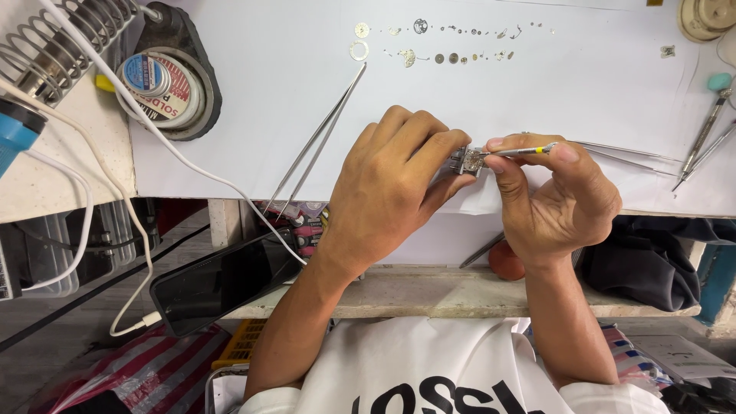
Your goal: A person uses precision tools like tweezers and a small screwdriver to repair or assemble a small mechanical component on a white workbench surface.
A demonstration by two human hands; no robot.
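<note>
Head view: left hand pinched a small metal movement above the worktop edge; right hand gripped a thin tool on it. Tiny parts lay in rows, still unmounted; work looked midway.

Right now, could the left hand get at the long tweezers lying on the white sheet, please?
Probably yes. The tweezers lie bare on the white sheet just beside the left hand, nothing between them; but that hand is pinching a small metal holder, which it would have to release first.
</note>
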